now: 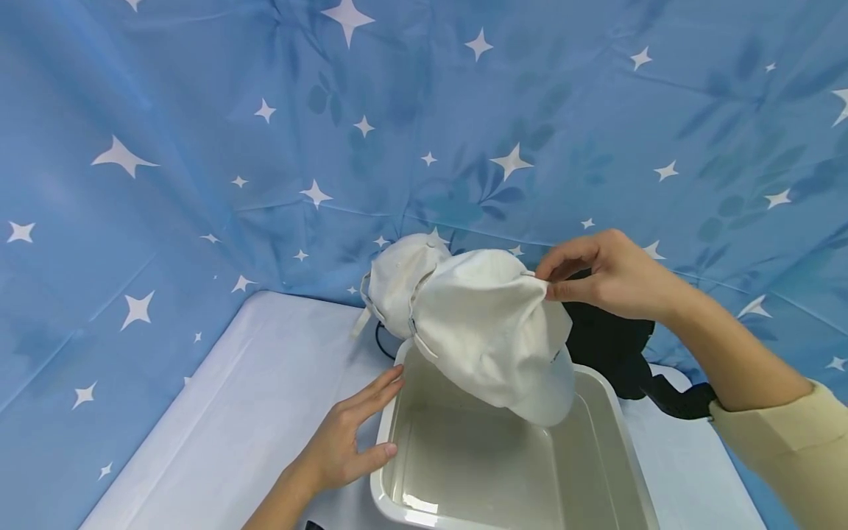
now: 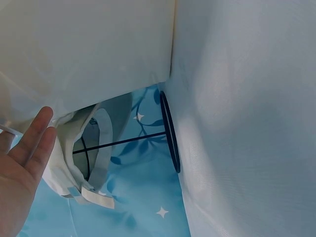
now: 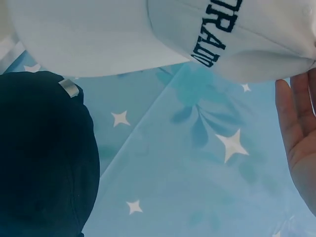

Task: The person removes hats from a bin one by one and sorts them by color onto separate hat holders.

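Over the far part of a cream plastic bin (image 1: 386,478), my right hand (image 1: 606,276) pinches a white cap (image 1: 477,324) by its crown. The cap's brim tilts down into the bin. Dark lettering (image 3: 212,34) shows on its front in the right wrist view. My left hand (image 1: 344,434) lies along the bin's left rim, fingers straight and spread. Behind the held cap, a second white cap (image 1: 403,283) rests on a black wire stand (image 2: 170,133), its back strap (image 2: 96,197) seen in the left wrist view.
A black cap (image 1: 596,338) with its strap stands behind the bin on the right, partly hidden by my right hand. The white-covered table (image 1: 265,383) meets a blue curtain (image 1: 199,147) with white stars at the back and left. A small dark object (image 1: 313,525) shows at the bottom edge.
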A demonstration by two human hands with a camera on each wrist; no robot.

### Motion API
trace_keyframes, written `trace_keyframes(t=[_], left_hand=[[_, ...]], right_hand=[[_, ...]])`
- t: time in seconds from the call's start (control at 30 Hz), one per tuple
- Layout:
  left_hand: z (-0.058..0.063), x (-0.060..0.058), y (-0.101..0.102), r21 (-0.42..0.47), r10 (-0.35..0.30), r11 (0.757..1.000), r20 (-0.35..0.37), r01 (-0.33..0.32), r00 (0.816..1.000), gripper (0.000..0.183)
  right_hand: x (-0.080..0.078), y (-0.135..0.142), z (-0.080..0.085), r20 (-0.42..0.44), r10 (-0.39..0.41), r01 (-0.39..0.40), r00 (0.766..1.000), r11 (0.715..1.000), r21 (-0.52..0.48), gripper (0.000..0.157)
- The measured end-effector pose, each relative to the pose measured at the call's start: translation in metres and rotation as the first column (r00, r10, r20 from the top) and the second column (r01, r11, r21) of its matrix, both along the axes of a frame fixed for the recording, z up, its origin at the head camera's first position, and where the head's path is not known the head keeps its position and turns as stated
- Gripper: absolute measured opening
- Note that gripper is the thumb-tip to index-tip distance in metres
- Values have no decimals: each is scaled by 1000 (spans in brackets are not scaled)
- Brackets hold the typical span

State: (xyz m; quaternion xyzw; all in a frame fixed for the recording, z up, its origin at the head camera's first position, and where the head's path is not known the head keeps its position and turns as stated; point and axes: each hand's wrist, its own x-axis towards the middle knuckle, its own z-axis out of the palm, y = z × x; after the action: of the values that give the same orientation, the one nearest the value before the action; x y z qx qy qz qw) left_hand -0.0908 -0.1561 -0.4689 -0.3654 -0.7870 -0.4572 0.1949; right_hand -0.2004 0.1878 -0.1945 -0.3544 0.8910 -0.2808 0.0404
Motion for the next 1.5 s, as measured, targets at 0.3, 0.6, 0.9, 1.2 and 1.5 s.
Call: trace_keyframes(t=[0.3,0.6,0.9,1.2,1.5], left_hand=[[0,-1,1,-5,-5,1000,9,5,1000,76],[0,0,3,-2,-10,1000,18,10,1000,75],[2,-1,1,-8,-3,1000,7,3,1000,76],[2,-1,-1,-16,9,1000,8,-9,1000,77],[0,-1,-1,-18,10,1000,22,-10,1000,77]], right_hand=[[-15,-13,0,10,-212,212,977,976,-50,11],[-37,-28,-5,0,-210,209,978,971,-118,13],[-64,-52,-12,-46,-196,186,979,968,-168,12],[-85,-73,-20,-59,-161,146,985,969,-200,14],[-98,-93,-38,-38,-152,137,988,955,-262,15]])
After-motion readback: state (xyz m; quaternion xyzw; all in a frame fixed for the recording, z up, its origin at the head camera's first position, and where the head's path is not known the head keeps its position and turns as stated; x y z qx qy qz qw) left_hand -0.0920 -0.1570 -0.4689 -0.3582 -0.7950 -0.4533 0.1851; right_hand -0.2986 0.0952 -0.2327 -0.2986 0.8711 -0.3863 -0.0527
